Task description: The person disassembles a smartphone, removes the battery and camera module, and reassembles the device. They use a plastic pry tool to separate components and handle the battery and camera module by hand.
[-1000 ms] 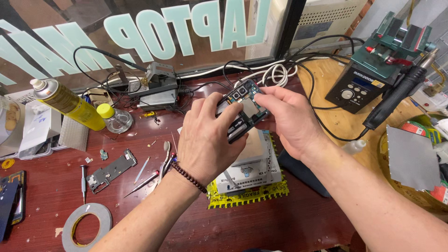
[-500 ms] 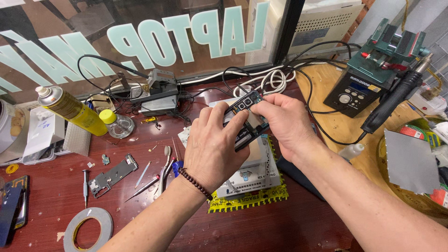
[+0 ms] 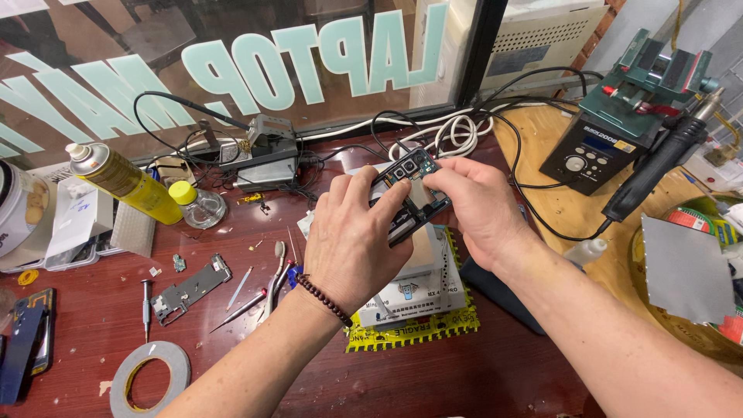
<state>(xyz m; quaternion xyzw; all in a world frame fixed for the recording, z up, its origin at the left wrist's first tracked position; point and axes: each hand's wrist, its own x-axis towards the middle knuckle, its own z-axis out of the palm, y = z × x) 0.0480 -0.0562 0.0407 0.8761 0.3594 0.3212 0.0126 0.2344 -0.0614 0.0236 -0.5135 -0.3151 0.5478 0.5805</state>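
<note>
In the head view, the left hand (image 3: 352, 240) and the right hand (image 3: 480, 209) hold together an opened phone (image 3: 410, 193) above the red surface (image 3: 255, 371). The fingers of both hands are closed on its edges. Under the phone lies a white box (image 3: 422, 290) on a yellow mat (image 3: 418, 333). A tape roll (image 3: 148, 377) and a yellow spray can (image 3: 124, 179) are well apart, on the left.

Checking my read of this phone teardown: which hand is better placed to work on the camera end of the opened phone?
Right, probably. The right hand has its fingers pinched at the camera end of the opened phone, while the left hand wraps the lower body, steadying it.
</note>
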